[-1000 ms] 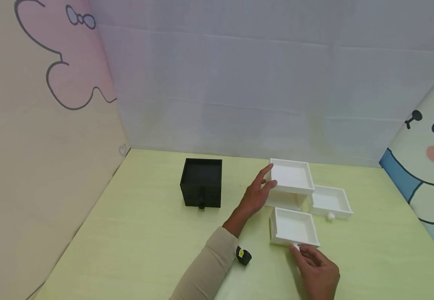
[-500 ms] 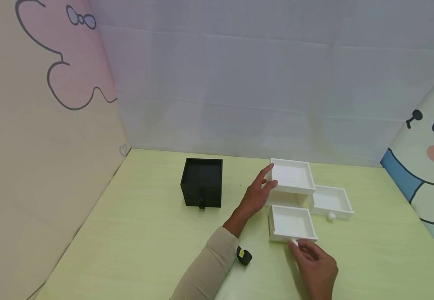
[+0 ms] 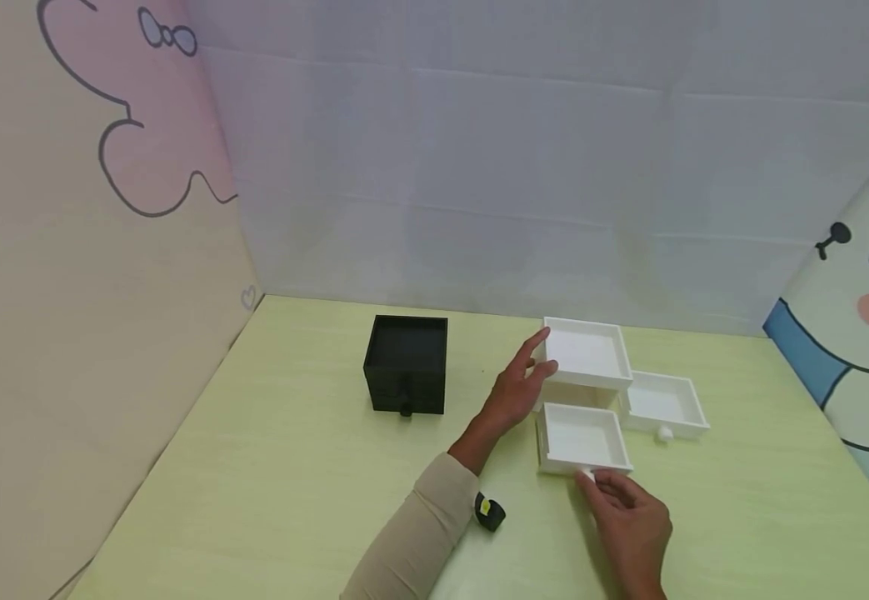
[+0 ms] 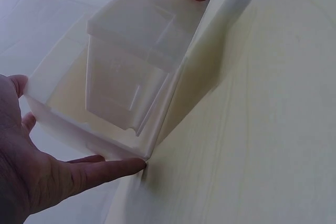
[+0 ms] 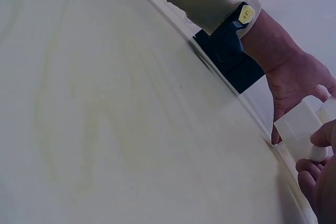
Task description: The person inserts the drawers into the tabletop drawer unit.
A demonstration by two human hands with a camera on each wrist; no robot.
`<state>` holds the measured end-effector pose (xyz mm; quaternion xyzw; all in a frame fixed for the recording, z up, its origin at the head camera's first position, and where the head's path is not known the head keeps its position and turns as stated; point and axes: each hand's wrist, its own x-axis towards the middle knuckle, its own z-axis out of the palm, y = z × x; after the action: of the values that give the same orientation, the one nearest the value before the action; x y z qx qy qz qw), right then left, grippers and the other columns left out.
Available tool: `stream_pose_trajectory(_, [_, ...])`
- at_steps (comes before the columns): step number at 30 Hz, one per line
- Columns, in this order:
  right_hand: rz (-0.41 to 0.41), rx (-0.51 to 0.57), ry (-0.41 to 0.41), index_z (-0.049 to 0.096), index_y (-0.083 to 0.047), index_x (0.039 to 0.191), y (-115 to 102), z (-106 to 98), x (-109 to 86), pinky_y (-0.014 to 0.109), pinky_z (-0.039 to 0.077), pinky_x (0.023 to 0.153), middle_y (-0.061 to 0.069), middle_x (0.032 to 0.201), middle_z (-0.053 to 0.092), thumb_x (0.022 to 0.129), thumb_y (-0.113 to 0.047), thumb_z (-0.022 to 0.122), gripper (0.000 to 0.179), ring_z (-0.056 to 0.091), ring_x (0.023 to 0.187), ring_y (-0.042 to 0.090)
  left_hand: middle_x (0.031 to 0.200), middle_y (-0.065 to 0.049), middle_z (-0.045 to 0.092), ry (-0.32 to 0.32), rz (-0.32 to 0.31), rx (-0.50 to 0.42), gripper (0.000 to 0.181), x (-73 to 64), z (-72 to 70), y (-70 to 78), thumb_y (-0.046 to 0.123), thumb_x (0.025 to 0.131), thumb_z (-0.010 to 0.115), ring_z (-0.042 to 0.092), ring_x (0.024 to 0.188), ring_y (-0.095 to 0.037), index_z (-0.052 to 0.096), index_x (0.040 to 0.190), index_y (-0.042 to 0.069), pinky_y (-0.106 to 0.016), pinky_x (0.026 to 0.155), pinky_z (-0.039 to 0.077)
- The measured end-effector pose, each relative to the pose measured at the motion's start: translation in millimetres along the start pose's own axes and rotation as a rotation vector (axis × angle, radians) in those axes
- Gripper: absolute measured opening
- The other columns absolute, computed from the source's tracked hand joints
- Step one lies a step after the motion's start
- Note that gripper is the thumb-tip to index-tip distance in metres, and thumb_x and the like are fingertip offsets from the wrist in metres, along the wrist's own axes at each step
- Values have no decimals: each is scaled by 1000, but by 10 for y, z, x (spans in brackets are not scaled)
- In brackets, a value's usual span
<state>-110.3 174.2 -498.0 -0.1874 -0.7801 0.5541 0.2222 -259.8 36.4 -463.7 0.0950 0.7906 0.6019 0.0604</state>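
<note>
A white drawer cabinet [image 3: 587, 348] with an open-fronted lower bay stands at the back right. My left hand [image 3: 512, 398] rests against its left side; in the left wrist view the fingers are spread along that wall. A white drawer [image 3: 582, 435] lies in front of the bay, its back end reaching into the opening in the left wrist view [image 4: 126, 85]. My right hand [image 3: 629, 523] pinches the drawer's round white knob [image 5: 318, 152] between thumb and fingers.
A second white drawer [image 3: 662, 398] with a round knob sits on the table just right of the cabinet. To the left stands a black drawer box [image 3: 406, 388] with a knob. Cloth walls [image 3: 434, 183] close in the back and sides of the table [image 3: 292, 492].
My right hand has pushed the drawer away from me, nearer to the cabinet's lower bay. The left hand keeps its place on the cabinet's side.
</note>
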Motion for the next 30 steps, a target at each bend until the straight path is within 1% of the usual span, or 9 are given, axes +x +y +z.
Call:
stream_pose_trajectory(6, [-10, -6, -4, 76, 2, 83, -10, 27, 59, 15, 51, 54, -3, 68, 72, 76, -8, 87, 16, 67, 60, -1, 149, 4, 48, 4, 5, -4, 49, 7, -3, 10, 57, 98, 45, 46, 134, -22, 29, 143, 66, -58, 97, 42])
stream_pose_trajectory(13, [6, 17, -22, 76, 2, 85, -11, 55, 76, 14, 51, 55, -5, 67, 72, 76, -8, 87, 17, 68, 61, -1, 148, 2, 48, 3, -3, -1, 49, 5, 7, 0, 57, 98, 46, 47, 133, -24, 29, 144, 65, -56, 97, 43])
stream_pose_trajectory(19, [25, 3, -29, 77, 2, 86, -8, 58, 87, 14, 51, 55, -4, 67, 72, 76, -9, 87, 18, 67, 61, -2, 148, 1, 49, 7, -4, 5, 49, 7, 22, -3, 57, 98, 46, 48, 133, -24, 30, 144, 64, -56, 96, 44])
stream_pose_trajectory(25, [30, 6, -39, 77, 2, 86, 16, 70, 116, 14, 51, 56, -4, 68, 73, 77, -9, 87, 18, 67, 61, -2, 148, 0, 49, 14, -7, 7, 49, 11, 25, -3, 56, 98, 46, 48, 133, -28, 30, 144, 64, -56, 96, 44])
stream_pose_trajectory(30, [28, 15, -46, 77, 3, 87, 27, 84, 143, 14, 51, 56, -5, 68, 72, 77, -9, 87, 18, 67, 62, -2, 148, 0, 49, 17, -13, 7, 50, 7, 22, -6, 57, 98, 46, 48, 133, -26, 30, 144, 65, -56, 96, 45])
